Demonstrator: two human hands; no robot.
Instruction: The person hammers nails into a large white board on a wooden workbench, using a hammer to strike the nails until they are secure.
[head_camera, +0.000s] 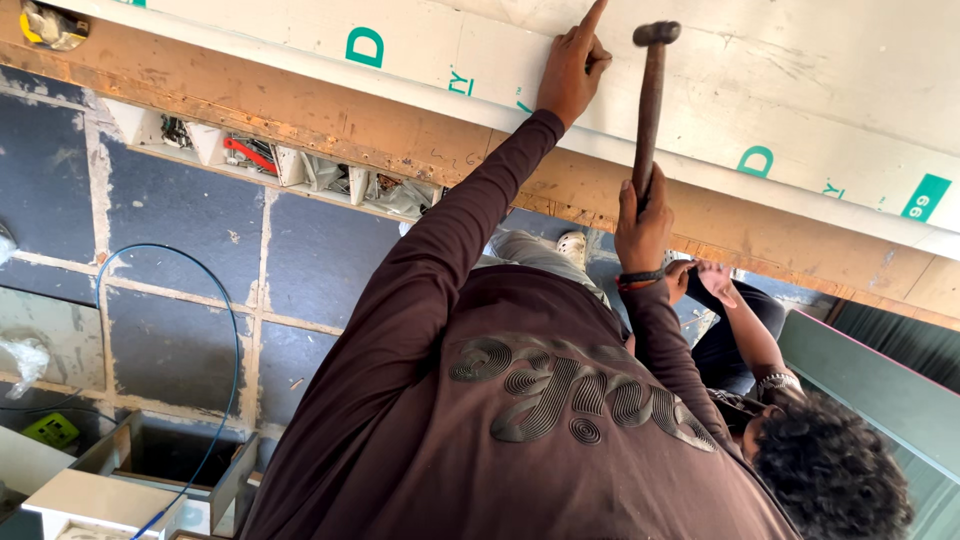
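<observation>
Neither of my own hands is in view. A co-worker in a brown long-sleeved shirt (500, 420) fills the middle of the head view, back towards me. One hand (572, 68) presses a raised finger against a long white panel (800, 70) with green marks. The other hand (642, 225) grips the wooden handle of a hammer (652, 95), whose metal head is up by the panel, just right of the finger. Under the panel runs a worn wooden beam (300, 105). Behind the hammer arm, another person's hand (715, 282) and an arm with a wristwatch (776, 382) show.
Dark tiles (170, 220) with pale joints lie at the left, crossed by a thin blue cable (232, 330). Small white compartments (260, 160) hold a red tool and odds and ends. A green device (50, 430) and open white boxes (150, 470) sit at the lower left.
</observation>
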